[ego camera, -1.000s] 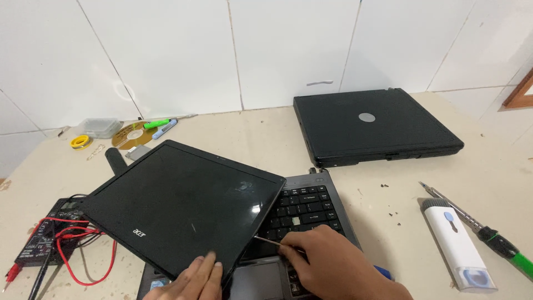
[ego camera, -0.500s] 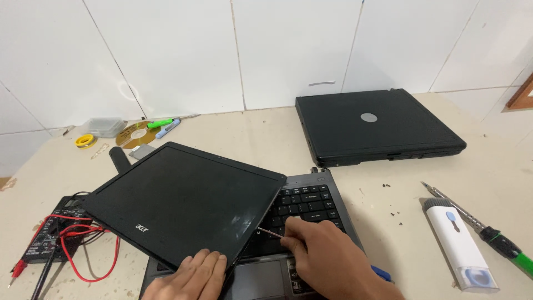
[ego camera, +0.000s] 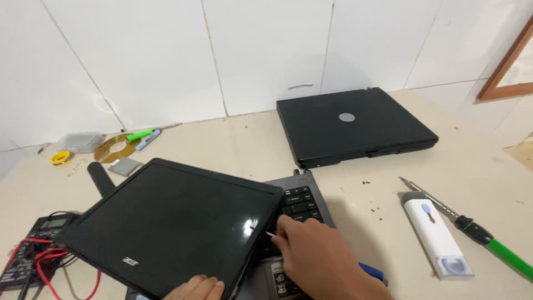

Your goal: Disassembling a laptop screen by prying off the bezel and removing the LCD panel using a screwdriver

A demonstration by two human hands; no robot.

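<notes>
A black laptop screen panel (ego camera: 172,222) lies loose and askew over the keyboard base (ego camera: 300,203) of an opened laptop. My right hand (ego camera: 316,258) rests on the keyboard and pinches a thin metal tool (ego camera: 269,234), whose tip points at the panel's right edge. My left hand (ego camera: 194,289) presses on the panel's near edge at the bottom of the view; only its fingers show.
A closed black laptop (ego camera: 352,125) sits at the back right. A white device (ego camera: 436,233) and a green-handled screwdriver (ego camera: 488,239) lie to the right. A multimeter with red leads (ego camera: 33,255) is at left, with a disc, markers and tape near the tiled wall.
My right hand has slid left and forward along the keyboard, bringing the tool's tip up to the panel's right edge. The left hand stays on the panel's near edge.
</notes>
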